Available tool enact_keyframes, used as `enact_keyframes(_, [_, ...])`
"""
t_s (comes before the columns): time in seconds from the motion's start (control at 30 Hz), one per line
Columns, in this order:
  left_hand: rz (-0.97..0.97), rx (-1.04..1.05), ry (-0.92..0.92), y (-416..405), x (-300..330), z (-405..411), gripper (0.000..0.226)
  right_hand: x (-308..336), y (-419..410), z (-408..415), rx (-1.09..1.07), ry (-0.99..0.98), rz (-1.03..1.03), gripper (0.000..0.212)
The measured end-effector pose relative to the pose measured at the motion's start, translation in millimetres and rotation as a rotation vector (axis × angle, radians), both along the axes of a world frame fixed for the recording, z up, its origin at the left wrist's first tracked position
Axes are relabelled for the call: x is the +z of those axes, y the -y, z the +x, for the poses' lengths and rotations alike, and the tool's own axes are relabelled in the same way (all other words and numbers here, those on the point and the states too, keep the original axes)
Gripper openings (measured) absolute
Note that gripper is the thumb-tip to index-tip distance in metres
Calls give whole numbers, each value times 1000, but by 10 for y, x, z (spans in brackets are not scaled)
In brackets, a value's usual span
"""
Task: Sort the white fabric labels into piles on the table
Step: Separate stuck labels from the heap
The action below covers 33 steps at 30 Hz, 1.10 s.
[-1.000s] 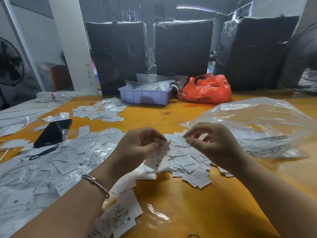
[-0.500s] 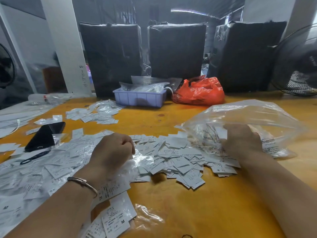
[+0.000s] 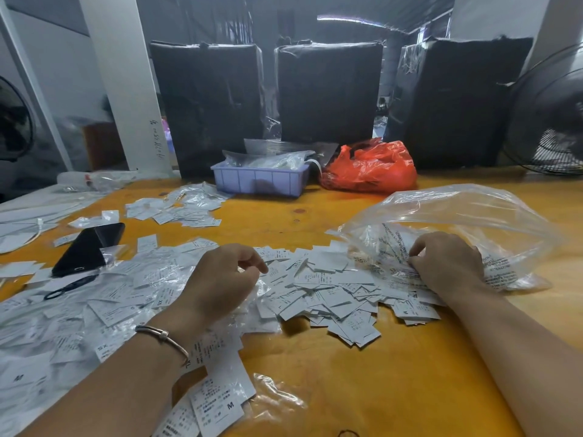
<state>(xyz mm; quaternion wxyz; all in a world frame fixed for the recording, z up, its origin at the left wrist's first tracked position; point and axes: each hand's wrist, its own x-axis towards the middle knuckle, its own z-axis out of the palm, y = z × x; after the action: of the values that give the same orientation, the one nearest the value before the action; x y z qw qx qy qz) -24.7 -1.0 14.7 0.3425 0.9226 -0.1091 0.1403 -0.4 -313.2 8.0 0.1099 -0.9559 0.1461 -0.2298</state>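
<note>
At the middle of the desk [image 3: 362, 389] lies the loose heap of labels [image 3: 328, 291], small white printed squares overlapping at every angle, some tilted up on their neighbours. They look very light, thin and limp, so they will likely slide and cling together; one is best taken by pinching a free corner or edge that sticks up, then peeled off the heap rather than scooped. From the heap, more labels spread toward 9 o'clock, many under or inside crinkled clear film, and a small separate pile [image 3: 176, 209] sits at about 10 o'clock. The left hand [image 3: 220, 282] rests on the heap's 9 o'clock edge, fingers curled inward; whether a label is pinched under them cannot be told. The right hand [image 3: 448, 263] is at 3 o'clock, fingers curled and pinching the mouth of the clear bag [image 3: 467, 216], which holds more labels and is slick and floppy. Farther out, a black phone [image 3: 88, 247] lies at 9 to 10 o'clock, a lilac tray [image 3: 258, 182] and red bag [image 3: 369, 168] at 12 o'clock.
</note>
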Motion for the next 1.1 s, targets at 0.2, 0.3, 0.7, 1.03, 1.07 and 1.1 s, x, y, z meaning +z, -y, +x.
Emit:
enact_keyframes(0.2, [-21,-84,-18,54,-22,-43,26,-50,12,21,12,-184,-66,23])
enact_keyframes(0.3, [-22,-90,-5,53,-24,-42,27,-18,16,16,-21,-85,-21,16])
enact_keyframes(0.7, [-27,-131,50,70,-17,-41,29,-24,-18,49,3,119,35,30])
enact_keyframes(1.03, [-32,-151,51,65,-26,-36,29,-81,8,6,62,141,175,10])
enact_keyframes(1.07, [-34,-154,52,63,-24,-38,29,-93,3,-1,72,188,208,12])
enact_keyframes(1.1, [-36,-160,49,65,-20,-40,29,-109,2,-3,80,231,233,14])
